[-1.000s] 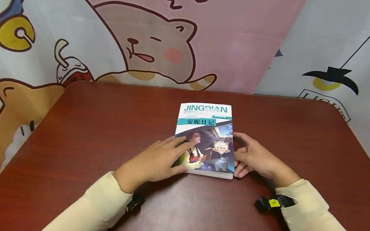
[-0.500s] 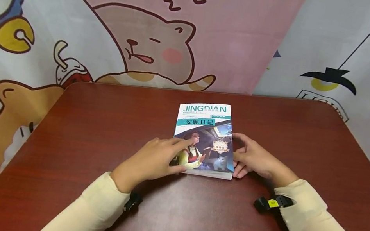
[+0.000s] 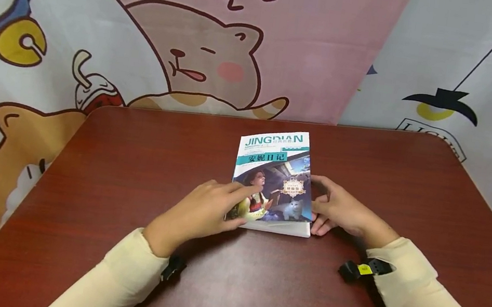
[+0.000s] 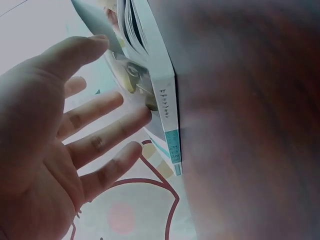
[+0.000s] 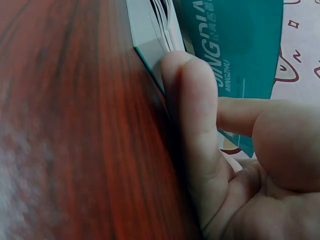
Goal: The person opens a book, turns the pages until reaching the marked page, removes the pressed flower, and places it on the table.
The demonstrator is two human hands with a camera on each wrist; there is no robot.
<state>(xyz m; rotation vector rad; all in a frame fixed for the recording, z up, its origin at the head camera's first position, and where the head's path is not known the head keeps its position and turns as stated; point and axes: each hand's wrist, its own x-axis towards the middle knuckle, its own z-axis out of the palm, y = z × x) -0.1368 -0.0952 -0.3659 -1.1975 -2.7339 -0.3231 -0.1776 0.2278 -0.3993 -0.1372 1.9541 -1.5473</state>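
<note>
Against the frame a second ago, the front cover of the paperback book (image 3: pixel 273 178) has risen — its top edge stands higher and the right edge is lifted off the pages; hands have barely shifted. The book lies near the middle of the red-brown table (image 3: pixel 132 158), spine to the person's left, between both hands. The left hand (image 3: pixel 204 213) rests with fingers spread and nearly straight on the cover's lower left corner, by the spine. The right hand (image 3: pixel 339 208) sits at the book's right edge, fingers curled against the page block, thumb on the cover's edge — the right wrist view shows the cover parted from the pages (image 5: pixel 160 20).
</note>
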